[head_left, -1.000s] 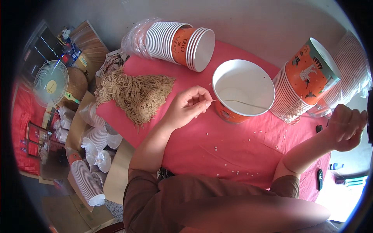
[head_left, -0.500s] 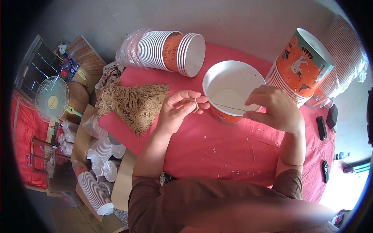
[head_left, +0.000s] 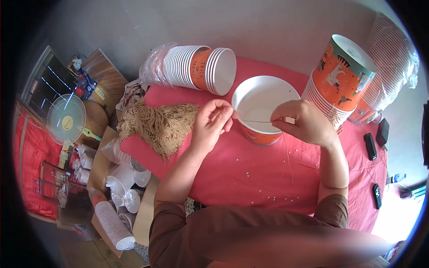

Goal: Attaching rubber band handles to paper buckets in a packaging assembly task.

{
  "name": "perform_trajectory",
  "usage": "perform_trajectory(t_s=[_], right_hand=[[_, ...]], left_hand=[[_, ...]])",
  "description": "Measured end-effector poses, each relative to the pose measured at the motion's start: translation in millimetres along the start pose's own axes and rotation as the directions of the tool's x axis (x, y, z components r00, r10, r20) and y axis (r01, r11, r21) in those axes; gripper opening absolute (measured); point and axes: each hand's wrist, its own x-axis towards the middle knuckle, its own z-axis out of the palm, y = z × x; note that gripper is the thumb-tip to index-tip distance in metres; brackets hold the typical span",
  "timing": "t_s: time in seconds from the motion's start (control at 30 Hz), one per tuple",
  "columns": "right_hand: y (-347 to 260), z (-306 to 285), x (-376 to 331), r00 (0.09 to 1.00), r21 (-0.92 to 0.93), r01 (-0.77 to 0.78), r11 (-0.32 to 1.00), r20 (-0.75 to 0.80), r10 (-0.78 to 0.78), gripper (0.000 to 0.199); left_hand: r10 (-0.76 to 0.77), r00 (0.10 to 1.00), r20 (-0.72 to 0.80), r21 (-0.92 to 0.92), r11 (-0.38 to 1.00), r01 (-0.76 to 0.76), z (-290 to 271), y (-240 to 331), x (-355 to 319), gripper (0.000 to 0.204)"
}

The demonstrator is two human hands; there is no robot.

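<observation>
A thin tan cord (head_left: 257, 121) stretches nearly straight between my two hands, in front of a white-lined paper bucket (head_left: 262, 139) with an orange outside. One end is pinched in the fingertips of my left hand (head_left: 209, 125), to the left of the bucket. The other end sits between thumb and forefinger of my right hand (head_left: 307, 124), which covers part of the bucket's right rim. Left of my left hand lies a thick bundle of tan cords (head_left: 156, 127).
On the red cloth (head_left: 223, 178) are scattered small white bits. Nested buckets (head_left: 183, 67) lie on their side at the back; an upturned bucket stack (head_left: 342, 76) stands right. Black objects (head_left: 370, 146) lie along the right edge. A carton of wrapped cups (head_left: 120, 178) is at left.
My right hand has closed its fingers on the cord and shifted slightly left. The cord is now held straighter. My left fingers have closed into a pinch, and the view has tilted a little.
</observation>
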Motion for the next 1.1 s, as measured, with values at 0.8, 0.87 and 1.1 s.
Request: perform_trajectory(t_s=[0.8,0.87,1.1], right_hand=[[14.3,32.7,27.0,0.919,-0.189,0.091,0.978,-0.363,-0.155,0.013],[12.5,34.8,26.6,0.909,-0.24,0.105,0.965,-0.371,-0.191,0.016],[3.3,42.1,26.3,0.867,-0.31,0.312,0.898,-0.294,-0.402,0.023]], left_hand=[[-0.175,0.981,0.085,0.1,0.981,0.166,6.6,-2.4,7.2,0.011],[-0.198,0.977,0.076,0.02,0.98,0.197,3.2,-6.5,7.9,0.011],[-0.214,0.973,0.086,-0.175,0.958,0.226,-1.2,-10.2,8.6,0.01]])
